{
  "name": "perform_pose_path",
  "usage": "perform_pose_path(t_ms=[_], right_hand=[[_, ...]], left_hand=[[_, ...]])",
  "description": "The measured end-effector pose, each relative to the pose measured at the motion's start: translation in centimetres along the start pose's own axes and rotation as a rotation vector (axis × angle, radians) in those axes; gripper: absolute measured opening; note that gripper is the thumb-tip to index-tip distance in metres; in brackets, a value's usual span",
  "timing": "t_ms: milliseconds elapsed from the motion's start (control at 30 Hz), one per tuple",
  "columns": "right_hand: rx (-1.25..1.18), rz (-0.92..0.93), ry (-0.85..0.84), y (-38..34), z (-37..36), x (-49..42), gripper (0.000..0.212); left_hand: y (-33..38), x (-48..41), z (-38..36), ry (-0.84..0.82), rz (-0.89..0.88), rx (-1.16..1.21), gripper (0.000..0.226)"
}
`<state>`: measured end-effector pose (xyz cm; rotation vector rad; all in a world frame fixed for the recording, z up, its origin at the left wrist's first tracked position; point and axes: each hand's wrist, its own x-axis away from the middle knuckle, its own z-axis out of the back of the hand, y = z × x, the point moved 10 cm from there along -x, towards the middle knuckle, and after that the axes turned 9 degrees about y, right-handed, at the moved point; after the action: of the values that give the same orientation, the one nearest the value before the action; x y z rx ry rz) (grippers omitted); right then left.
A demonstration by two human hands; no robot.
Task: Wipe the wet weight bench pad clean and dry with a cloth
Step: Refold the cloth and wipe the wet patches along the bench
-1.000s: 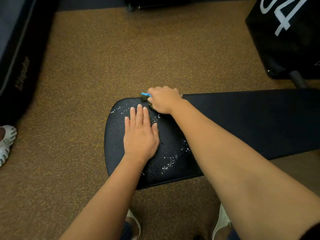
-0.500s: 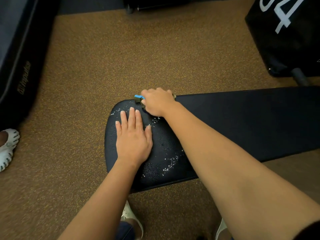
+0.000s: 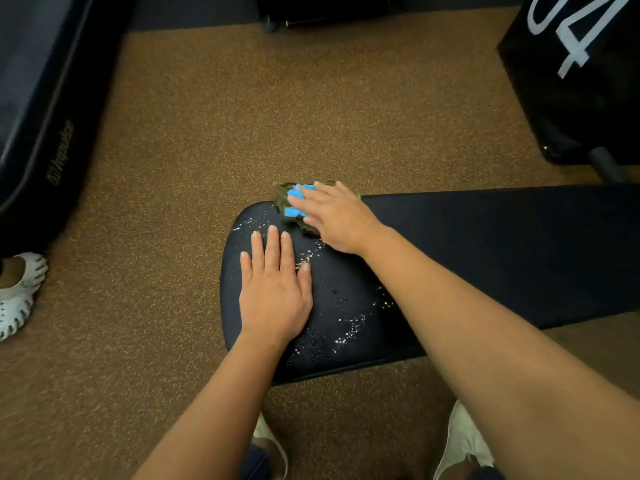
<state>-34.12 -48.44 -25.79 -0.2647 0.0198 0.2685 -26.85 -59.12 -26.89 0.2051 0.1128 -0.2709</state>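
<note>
At the rounded end of the black weight bench pad [image 3: 485, 254], we lay our left hand [image 3: 275, 292] flat, fingers straight and close together, thumb a little aside. Our right hand [image 3: 337, 220] presses the cloth [image 3: 294, 202] (dark olive with bright blue patches) onto the pad's far edge, its fingers stretched over the fabric and slightly apart, not curled round it. Water droplets [image 3: 349, 329] speckle the pad between our forearms and near the left fingertips. Speckled brown flooring [image 3: 277, 109] surrounds the bench; a white shoe [image 3: 19, 292] shows at the left edge, a black box marked 04 [image 3: 571, 81] at upper right.
</note>
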Motion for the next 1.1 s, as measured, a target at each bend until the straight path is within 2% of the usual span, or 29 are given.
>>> perform_pose_path(t_ms=[67, 200, 300, 400, 567, 700, 800, 967, 1100], right_hand=[[0.019, -0.036, 0.006, 1.2, 0.3, 0.4, 0.045], [0.049, -0.228, -0.006, 0.5, 0.0, -2.1, 0.037], [0.035, -0.091, -0.023, -2.7, -0.6, -3.7, 0.041], [-0.006, 0.054, -0.051, -3.0, -1.0, -2.9, 0.045], [0.026, -0.043, -0.057, -2.3, -1.0, -3.7, 0.045], [0.033, 0.088, -0.043, -5.4, -1.6, -3.6, 0.045], [-0.031, 0.191, -0.093, -4.3, -1.4, -2.3, 0.046], [0.028, 0.022, -0.097, -3.2, -1.3, -3.2, 0.046], [0.016, 0.115, -0.091, -6.1, -1.9, -3.3, 0.049]], left_hand=[[-0.1, 0.4, 0.0, 0.0, -0.005, -0.011, 0.068], [0.0, 1.1, -0.1, -0.007, 0.001, -0.016, 0.068], [0.1, 1.5, 0.0, -0.003, 0.009, -0.019, 0.068], [0.1, 2.0, -0.1, -0.006, 0.009, -0.022, 0.066], [0.3, 2.1, -0.2, 0.005, 0.004, -0.043, 0.064], [0.3, 2.1, -0.2, 0.018, 0.006, -0.046, 0.063], [0.3, 2.2, -0.1, 0.02, -0.006, -0.039, 0.064], [0.3, 2.2, -0.3, 0.016, 0.001, -0.04, 0.064], [0.3, 2.1, -0.1, 0.034, 0.005, -0.034, 0.063]])
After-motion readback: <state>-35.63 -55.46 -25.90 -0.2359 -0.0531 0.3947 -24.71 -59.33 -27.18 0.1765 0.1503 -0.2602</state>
